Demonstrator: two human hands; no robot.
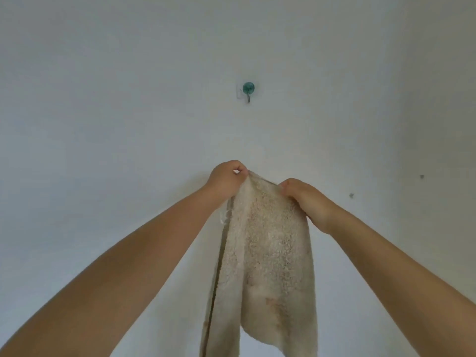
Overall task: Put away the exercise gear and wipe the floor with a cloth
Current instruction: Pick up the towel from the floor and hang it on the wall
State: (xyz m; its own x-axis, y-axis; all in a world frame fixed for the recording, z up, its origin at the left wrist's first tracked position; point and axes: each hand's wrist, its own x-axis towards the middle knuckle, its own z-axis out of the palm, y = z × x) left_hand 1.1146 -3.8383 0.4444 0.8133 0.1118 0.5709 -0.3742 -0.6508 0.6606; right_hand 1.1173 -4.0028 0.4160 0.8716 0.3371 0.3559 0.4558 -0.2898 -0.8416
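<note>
A beige terry cloth (pixel 268 248) with brownish stains hangs down in front of a white wall, folded lengthwise. My left hand (pixel 226 180) pinches its top edge at the left corner. My right hand (pixel 305 198) grips the top edge at the right. Both arms reach up and forward. A green wall hook (pixel 248 89) with a metal prong sits on the wall above the cloth, well apart from it. The cloth's lower end runs out of the picture.
The white wall (pixel 128 124) fills the view. Two small dark marks (pixel 421 176) dot it at the right. A clear adhesive patch lies just left of the green hook.
</note>
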